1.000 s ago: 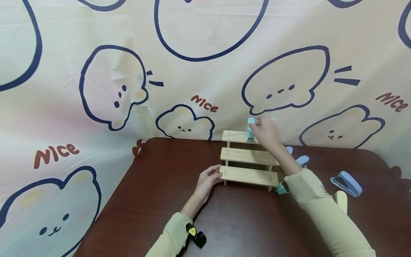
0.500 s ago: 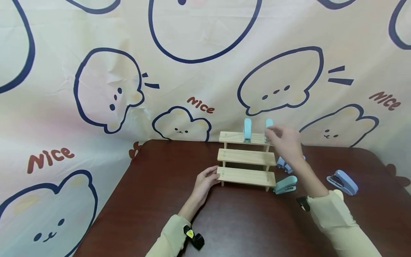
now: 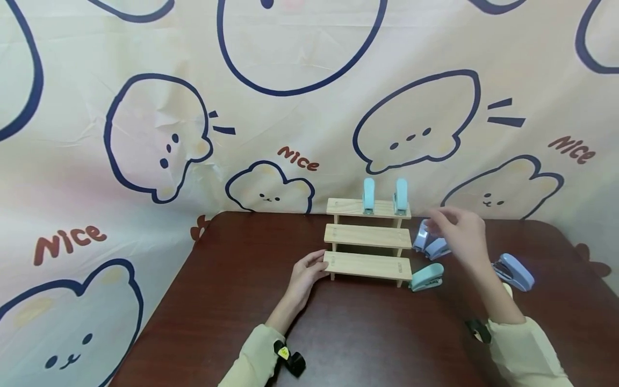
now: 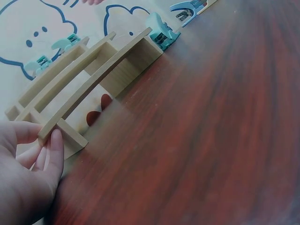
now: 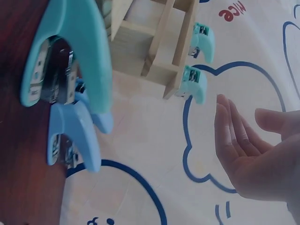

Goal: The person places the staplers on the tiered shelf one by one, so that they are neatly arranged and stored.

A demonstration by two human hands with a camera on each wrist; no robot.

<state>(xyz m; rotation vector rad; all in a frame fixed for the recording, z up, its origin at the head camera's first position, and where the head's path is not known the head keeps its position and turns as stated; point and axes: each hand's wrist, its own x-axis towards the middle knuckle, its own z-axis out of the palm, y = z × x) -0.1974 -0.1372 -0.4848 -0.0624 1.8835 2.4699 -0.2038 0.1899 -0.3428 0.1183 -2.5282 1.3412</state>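
My left hand (image 3: 306, 277) pinches the left end of the lowest step of a three-tier wooden rack (image 3: 367, 264), thumb on one face and fingers on the other, as the left wrist view shows. Two light-teal staplers stand on the top tier: one stapler (image 3: 369, 196) near the middle, another stapler (image 3: 400, 196) near the right end. My right hand (image 3: 463, 236) is in the air to the right of the rack, fingers loosely bent and holding nothing. In the right wrist view its palm (image 5: 253, 171) is bare, apart from the staplers.
By the rack's lower right end lies a teal stapler (image 3: 427, 277). Two blue staplers, one of them this stapler (image 3: 437, 248), lie behind it. Another blue stapler (image 3: 515, 272) is farther right. A cream object (image 3: 508, 290) shows partly behind my right forearm. A patterned cloth (image 3: 271, 123) hangs behind the table.
My right hand has moved right and down from the top tier, away from the two teal staplers standing there. My left hand keeps its hold on the rack; the view has shifted slightly.
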